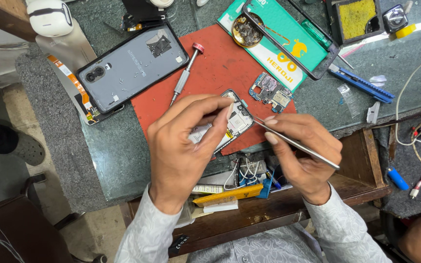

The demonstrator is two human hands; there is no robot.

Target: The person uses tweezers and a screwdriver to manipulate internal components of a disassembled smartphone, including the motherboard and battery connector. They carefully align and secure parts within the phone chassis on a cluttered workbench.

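Head camera, looking down on a glass-topped workbench (123, 146); a red mat (220, 68) lies across its middle, reaching the near edge. The left hand (181, 146) is closed around an opened phone body (235, 122) at the mat's near edge, thumb and fingers pinching its sides, inner parts facing up. The right hand (303, 156) is clamped on slim metal tweezers (293, 142), held like a pen; the tips touch the phone's right edge, though whether they grip anything is too small to tell.

On the mat beyond the hands lies a screwdriver (185, 75) with a red cap; just right of the phone, at the mat's right edge, sits a small circuit board (271, 91); toward the bench's far left lies a grey back cover (132, 65), inside up. A green box (278, 34) bearing a black phone frame sits at the far edge, a blue-handled tool (361, 84) toward the right edge. An open drawer (249, 195) of oddments lies under the near edge.

Judged risk: the phone sits close to the near edge, so a slip of the left hand's grip could drop it into the drawer; tweezers pressed too hard could scratch or bend delicate parts.
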